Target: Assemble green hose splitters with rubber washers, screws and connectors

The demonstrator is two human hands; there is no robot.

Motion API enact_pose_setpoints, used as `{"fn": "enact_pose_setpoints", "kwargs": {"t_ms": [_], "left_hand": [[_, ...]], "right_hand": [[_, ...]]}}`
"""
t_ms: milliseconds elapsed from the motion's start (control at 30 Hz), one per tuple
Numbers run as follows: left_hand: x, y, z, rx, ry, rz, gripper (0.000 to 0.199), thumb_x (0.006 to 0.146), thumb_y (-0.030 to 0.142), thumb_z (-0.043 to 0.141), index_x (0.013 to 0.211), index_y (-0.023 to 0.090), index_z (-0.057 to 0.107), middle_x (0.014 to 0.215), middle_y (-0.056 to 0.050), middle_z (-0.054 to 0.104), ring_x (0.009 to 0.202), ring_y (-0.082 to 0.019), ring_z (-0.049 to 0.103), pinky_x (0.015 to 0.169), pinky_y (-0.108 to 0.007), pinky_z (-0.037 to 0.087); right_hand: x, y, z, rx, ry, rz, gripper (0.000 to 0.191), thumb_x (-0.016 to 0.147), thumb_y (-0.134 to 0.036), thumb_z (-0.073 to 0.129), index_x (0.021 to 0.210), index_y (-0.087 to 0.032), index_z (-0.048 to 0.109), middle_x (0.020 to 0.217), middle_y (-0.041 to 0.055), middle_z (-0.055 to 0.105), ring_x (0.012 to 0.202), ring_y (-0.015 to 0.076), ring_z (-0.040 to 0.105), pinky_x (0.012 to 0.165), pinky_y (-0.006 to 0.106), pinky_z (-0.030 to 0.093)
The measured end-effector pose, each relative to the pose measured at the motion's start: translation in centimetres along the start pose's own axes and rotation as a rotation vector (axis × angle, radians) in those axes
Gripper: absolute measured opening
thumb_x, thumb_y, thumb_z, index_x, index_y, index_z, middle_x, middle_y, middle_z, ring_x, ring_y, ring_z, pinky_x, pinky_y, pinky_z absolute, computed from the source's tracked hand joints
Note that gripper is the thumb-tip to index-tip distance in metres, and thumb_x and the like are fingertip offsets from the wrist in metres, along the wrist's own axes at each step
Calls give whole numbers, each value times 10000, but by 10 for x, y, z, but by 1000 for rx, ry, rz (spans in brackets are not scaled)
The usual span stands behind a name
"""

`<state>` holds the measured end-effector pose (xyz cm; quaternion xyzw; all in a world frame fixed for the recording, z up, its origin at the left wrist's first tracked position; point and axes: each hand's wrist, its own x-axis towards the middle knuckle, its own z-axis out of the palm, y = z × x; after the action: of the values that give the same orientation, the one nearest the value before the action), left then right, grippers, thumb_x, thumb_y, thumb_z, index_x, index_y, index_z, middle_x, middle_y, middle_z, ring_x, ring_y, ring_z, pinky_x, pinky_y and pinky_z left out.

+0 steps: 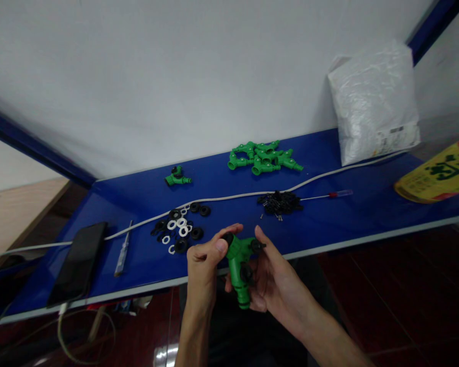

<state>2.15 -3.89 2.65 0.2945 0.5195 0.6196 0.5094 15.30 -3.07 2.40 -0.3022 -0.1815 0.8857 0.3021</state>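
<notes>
Both my hands hold one green plastic Y-shaped hose connector (235,262) just past the shelf's front edge. My left hand (206,260) grips its upper end, thumb against a black part (228,237) there. Around its other side curl the fingers of my right hand (275,280), with the thumb by a black knob (256,246) on one branch. Black and white rings (181,231) lie on the shelf beyond my left hand. Small black parts and screws (279,203) are heaped beyond my right hand.
Several green connectors (265,157) are piled at the back of the blue shelf (214,178); another connector (178,177) lies left. A white cable (229,196) crosses it. A phone (78,262), two screwdrivers (122,255), a white plastic package (375,102) and a yellow container (439,171) are around.
</notes>
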Motion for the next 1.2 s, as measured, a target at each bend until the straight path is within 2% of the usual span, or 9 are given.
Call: {"fn": "enact_pose_setpoints", "kwargs": {"t_ms": [100, 200, 333, 433, 600, 767, 900, 1067, 1200], "left_hand": [[-1, -4, -5, 54, -49, 25, 371, 678, 536, 858, 656, 168, 818, 965, -139, 819, 730, -270, 748, 679, -348, 609], [-1, -9, -7, 65, 1, 42, 370, 702, 525, 852, 683, 157, 824, 944, -120, 822, 708, -242, 739, 678, -320, 603], [2, -10, -3, -92, 209, 28, 390, 727, 543, 845, 817, 164, 841, 902, -84, 823, 817, -234, 760, 752, -294, 604], [2, -7, 3, -149, 302, -36, 443, 710, 579, 850, 818, 150, 833, 855, -83, 816, 798, -235, 767, 748, -301, 605], [-4, -5, 8, -143, 339, -96, 462, 702, 589, 854, 826, 144, 832, 829, -82, 813, 796, -237, 769, 703, -286, 592], [-8, -10, 9, -114, 286, -115, 457, 712, 558, 862, 878, 133, 841, 905, -95, 822, 886, -224, 761, 786, -266, 594], [-11, -6, 12, -87, 247, -88, 469, 716, 569, 848, 825, 114, 830, 998, -122, 818, 674, -154, 721, 578, -214, 577], [-16, -1, 9, -74, 73, -204, 603, 767, 667, 746, 1029, 127, 815, 605, -42, 736, 270, -105, 469, 243, -213, 342], [-11, -8, -3, -41, 71, -17, 403, 743, 551, 816, 718, 149, 809, 737, -98, 795, 579, -199, 716, 516, -258, 575]], "right_hand": [[3, 1, -7, 120, -52, 184, 718, 939, -794, 389, 888, -132, 661, 571, 63, 671, 290, 59, 397, 307, 155, 237], [0, 7, -10, 81, -48, 125, 760, 918, -828, 376, 1025, -129, 656, 657, 79, 707, 275, 77, 410, 288, 191, 289], [-12, 19, -14, -408, 213, -500, 563, 996, -670, 436, 1386, -270, 496, 1216, 145, 708, 678, 175, 726, 554, 303, 593], [-15, 25, -22, -1161, 279, -1012, 757, 935, -523, 671, 1574, -369, 297, 1609, 176, 386, 1287, 325, 613, 955, 502, 600], [-6, 18, -26, -1658, 317, -1274, 805, 1017, -309, 571, 1660, -319, 87, 1460, 211, 543, 1290, 345, 610, 940, 545, 607], [-5, 13, -23, -1583, 273, -1167, 573, 1043, -172, 390, 1590, -289, 265, 1138, 108, 741, 952, 258, 751, 815, 414, 641], [-7, 27, -23, -1284, 254, -1007, 482, 1020, -143, 412, 1481, -283, 407, 1216, 92, 723, 964, 209, 756, 826, 317, 618], [-9, 38, -4, -618, 226, -558, 397, 1019, -557, 502, 1128, -194, 621, 756, 41, 713, 609, 165, 671, 585, 271, 549], [-12, 31, 9, -62, 37, -172, 585, 931, -745, 506, 901, -175, 632, 520, 8, 618, 383, 124, 510, 384, 225, 357]]}}
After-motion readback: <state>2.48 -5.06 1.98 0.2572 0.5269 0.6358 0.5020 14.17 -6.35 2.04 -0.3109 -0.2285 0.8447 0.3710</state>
